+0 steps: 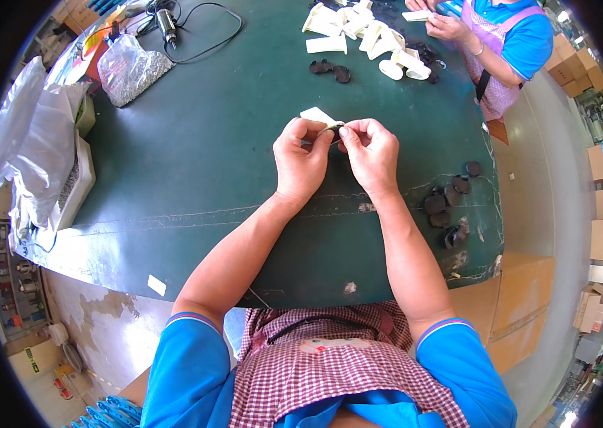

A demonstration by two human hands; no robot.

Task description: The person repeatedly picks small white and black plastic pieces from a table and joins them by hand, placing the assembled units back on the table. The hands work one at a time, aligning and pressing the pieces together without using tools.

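Near the middle of the green tabletop, my left hand (301, 155) and my right hand (371, 152) meet fingertip to fingertip. Between them they hold a cream plastic part (317, 115) with a small black piece (337, 131) at its near end. Fingers and thumbs of both hands hide much of this join. Several rounded black pieces (434, 204) lie on the table to the right of my right forearm. Beyond my hands is a pile of cream plastic parts (371, 35), with two black pieces (331, 69) in front of it.
A co-worker (499, 43) at the far right handles a similar cream part. A bag of small metal pieces (133, 69) and an electric screwdriver (165, 25) with its cable lie at the far left. Plastic bags and a white tray (85, 176) line the left edge. A cardboard box (520, 305) stands at the near right.
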